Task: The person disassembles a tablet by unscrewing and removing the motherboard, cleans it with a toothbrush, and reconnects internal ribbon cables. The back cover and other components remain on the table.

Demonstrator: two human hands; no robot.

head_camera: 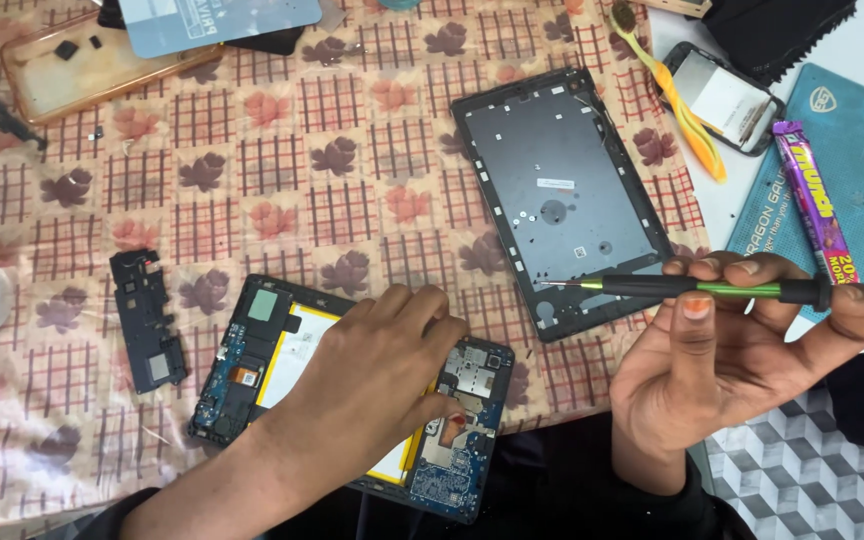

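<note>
An opened tablet [252,350] with a yellow-edged white battery and blue circuit boards lies at the table's near edge. My left hand [382,365] rests palm down on it, fingertips touching the board at its right end. My right hand [742,340] is raised to the right, holding a slim black and green screwdriver [692,287] level, its tip pointing left over the grey back cover [562,190]. That back cover lies inside up, beyond the tablet.
A black plastic inner frame piece [147,320] lies left of the tablet. A clear phone case [82,65] sits far left, a yellow-orange brush [682,100], a small device [727,95], a purple candy bar [814,200] and a teal mat [852,170] at right.
</note>
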